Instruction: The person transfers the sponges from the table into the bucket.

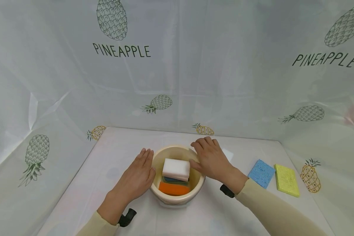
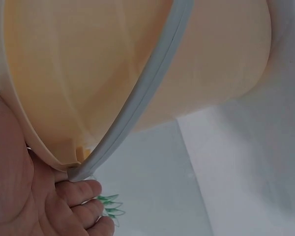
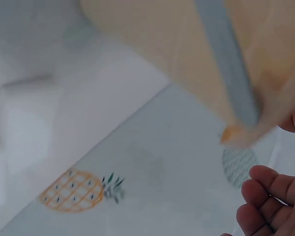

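Note:
A cream bucket [image 1: 177, 151] stands upright on the table. Inside lie a white block with a pinkish underside [image 1: 176, 167], an orange piece [image 1: 174, 189] and a darker blue-green piece [image 1: 176, 181] between them. My left hand [image 1: 135, 178] touches the bucket's left side with fingers extended; in the left wrist view, they lie by the end of the grey handle [image 2: 137, 105]. Over the right rim is my right hand [image 1: 210, 159], its thumb near the inside and its fingers loosely bent, gripping nothing that shows. The right wrist view shows these fingers [image 3: 270, 196] beside the rim.
Right of the bucket lie a blue sponge [image 1: 262, 173] and a yellow sponge [image 1: 286, 180]. A whitish flat piece [image 1: 228, 154] is partly hidden behind my right hand. Pineapple-printed sheeting [image 1: 224, 91] stands behind and beside the table [image 1: 129, 139].

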Motion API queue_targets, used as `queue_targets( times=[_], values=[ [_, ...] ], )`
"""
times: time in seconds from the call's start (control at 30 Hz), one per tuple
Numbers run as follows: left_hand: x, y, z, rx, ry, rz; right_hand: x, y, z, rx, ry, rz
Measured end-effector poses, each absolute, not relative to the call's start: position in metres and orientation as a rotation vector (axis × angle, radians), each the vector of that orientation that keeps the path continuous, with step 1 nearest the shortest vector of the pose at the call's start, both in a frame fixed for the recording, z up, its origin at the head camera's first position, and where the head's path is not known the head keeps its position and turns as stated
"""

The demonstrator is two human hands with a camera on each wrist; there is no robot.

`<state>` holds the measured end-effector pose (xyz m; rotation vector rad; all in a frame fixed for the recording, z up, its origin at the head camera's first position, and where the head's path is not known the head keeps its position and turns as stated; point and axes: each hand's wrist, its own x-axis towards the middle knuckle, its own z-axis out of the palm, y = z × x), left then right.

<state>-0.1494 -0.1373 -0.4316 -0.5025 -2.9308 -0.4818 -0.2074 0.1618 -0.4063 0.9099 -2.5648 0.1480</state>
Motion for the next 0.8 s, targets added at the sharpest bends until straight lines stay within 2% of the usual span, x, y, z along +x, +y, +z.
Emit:
queue_targets(
  times=[0.33, 0.8],
  values=[
    [-0.150, -0.137, -0.431, -0.522, -2.921, -0.414, -0.243, 0.237, -0.400, 0.785, -2.520, -0.019],
    [-0.151, -0.137, -0.431, -0.528, -2.929, -0.460, -0.258, 0.300, -0.446, 0.819, -2.600, -0.413]
  ],
)
